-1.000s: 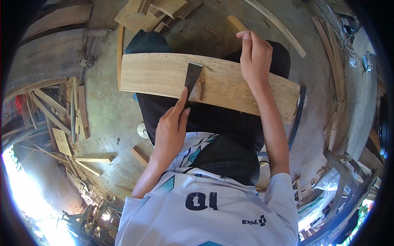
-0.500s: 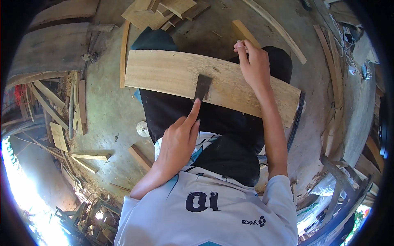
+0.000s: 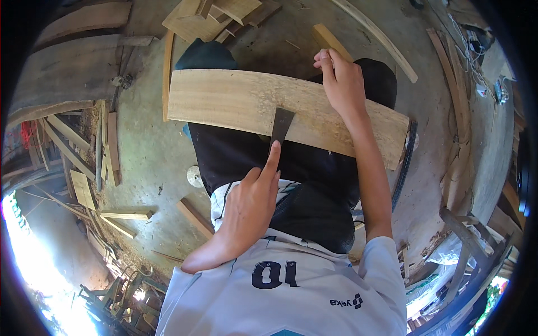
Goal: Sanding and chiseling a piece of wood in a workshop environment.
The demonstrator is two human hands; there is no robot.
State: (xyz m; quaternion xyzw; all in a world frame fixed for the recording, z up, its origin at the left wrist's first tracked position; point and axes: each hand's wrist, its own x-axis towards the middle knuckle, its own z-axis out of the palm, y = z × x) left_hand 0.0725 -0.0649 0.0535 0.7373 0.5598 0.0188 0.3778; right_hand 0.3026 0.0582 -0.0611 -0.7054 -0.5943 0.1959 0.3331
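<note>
A long pale wooden board (image 3: 224, 92) lies across my lap, rough and darker-stained over its middle and right part. My left hand (image 3: 249, 204) is wrapped round the hidden handle of a putty knife (image 3: 283, 122), its forefinger stretched along the dark, flared blade. The blade's wide end rests over the near half of the board, near its middle. Over the board's right half, my right hand (image 3: 343, 78) is closed, thumb and fingers curled together near the far edge. Whatever it may hold is hidden or too small to name.
Offcut boards (image 3: 193, 19) are piled on the floor beyond my knees. A long strip of wood (image 3: 381, 39) lies far right. Scrap wood (image 3: 70, 134) leans at the left, and a wooden block (image 3: 194, 217) lies beside my left hip. A dark curved bar (image 3: 404, 165) stands by the board's right end.
My left hand and the putty knife have shifted slightly right and nearer to me, and the blade has turned to lean right. My right hand has moved slightly left, still closed.
</note>
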